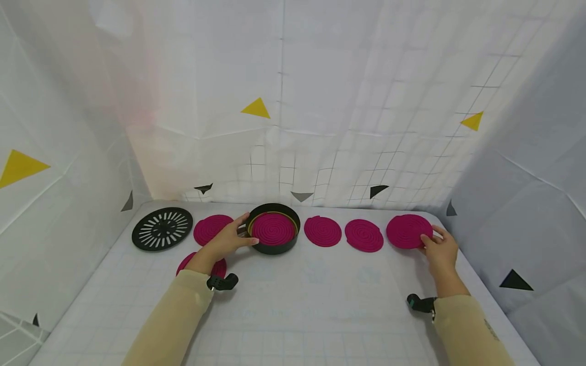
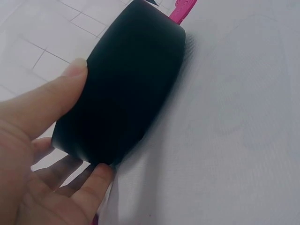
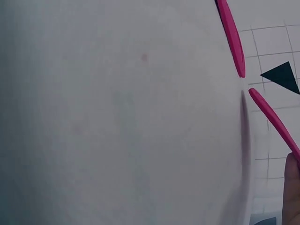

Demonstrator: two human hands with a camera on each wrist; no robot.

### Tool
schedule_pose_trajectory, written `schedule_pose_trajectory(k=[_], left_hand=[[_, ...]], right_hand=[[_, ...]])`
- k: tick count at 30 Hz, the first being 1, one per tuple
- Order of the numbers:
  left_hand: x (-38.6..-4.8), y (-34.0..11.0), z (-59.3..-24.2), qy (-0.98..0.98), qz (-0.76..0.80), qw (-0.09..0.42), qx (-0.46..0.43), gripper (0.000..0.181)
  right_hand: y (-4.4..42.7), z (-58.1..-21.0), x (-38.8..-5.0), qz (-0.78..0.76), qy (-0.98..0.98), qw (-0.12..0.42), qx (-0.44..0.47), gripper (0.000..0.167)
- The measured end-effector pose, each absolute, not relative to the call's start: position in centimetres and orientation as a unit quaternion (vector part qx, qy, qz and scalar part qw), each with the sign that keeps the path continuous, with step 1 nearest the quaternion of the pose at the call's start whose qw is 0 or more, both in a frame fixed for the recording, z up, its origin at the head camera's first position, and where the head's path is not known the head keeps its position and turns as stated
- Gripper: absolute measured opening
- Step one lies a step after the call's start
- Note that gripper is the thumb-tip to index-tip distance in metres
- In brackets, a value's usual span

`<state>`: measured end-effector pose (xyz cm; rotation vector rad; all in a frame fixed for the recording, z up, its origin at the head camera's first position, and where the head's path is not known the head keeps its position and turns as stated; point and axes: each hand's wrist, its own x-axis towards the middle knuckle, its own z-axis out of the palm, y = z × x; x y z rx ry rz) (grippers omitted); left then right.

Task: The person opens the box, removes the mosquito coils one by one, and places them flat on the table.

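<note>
A round black holder (image 1: pixel 273 249) with a magenta spiral coaster (image 1: pixel 273 229) inside stands at the table's back middle. My left hand (image 1: pixel 227 239) grips its left side; in the left wrist view the thumb and fingers of that hand (image 2: pixel 51 154) lie around the dark wall of the holder (image 2: pixel 122 84). At the far right my right hand (image 1: pixel 441 253) pinches the edge of another magenta coaster (image 1: pixel 409 231), thumb on top. In the right wrist view that coaster (image 3: pixel 276 122) shows edge-on, tilted, with a fingertip of the right hand (image 3: pixel 291 192) against it.
Two magenta coasters (image 1: pixel 322 231) (image 1: pixel 364 235) lie between the holder and my right hand. Another coaster (image 1: pixel 212 229) lies behind my left hand, and one (image 1: pixel 220 268) is partly under my left wrist. A black slotted disc (image 1: pixel 162 229) is at the back left.
</note>
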<state>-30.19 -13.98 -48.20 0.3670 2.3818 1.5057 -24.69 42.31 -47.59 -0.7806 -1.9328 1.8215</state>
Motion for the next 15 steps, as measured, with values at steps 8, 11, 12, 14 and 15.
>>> schedule_pose_trajectory(k=[8, 11, 12, 14, 15], left_hand=[[-30.3, -14.0, -48.1, 0.834, 0.517, 0.151, 0.124, 0.101], [-30.3, -14.0, -48.1, 0.830, 0.523, 0.151, 0.123, 0.100], [-30.3, -14.0, -48.1, 0.828, 0.525, 0.151, 0.125, 0.099], [-30.2, -13.9, -48.0, 0.825, 0.530, 0.154, 0.123, 0.099], [-30.0, -13.9, -47.6, 0.823, 0.531, 0.157, 0.123, 0.098]], right_hand=[[42.9, -48.1, -25.6, 0.640, -0.687, 0.171, -0.299, 0.061], [43.0, -48.2, -25.8, 0.646, -0.684, 0.165, -0.297, 0.062], [43.1, -48.3, -25.9, 0.649, -0.682, 0.161, -0.296, 0.062], [43.1, -48.4, -25.9, 0.653, -0.681, 0.154, -0.294, 0.062], [43.2, -48.4, -25.9, 0.653, -0.683, 0.150, -0.293, 0.062]])
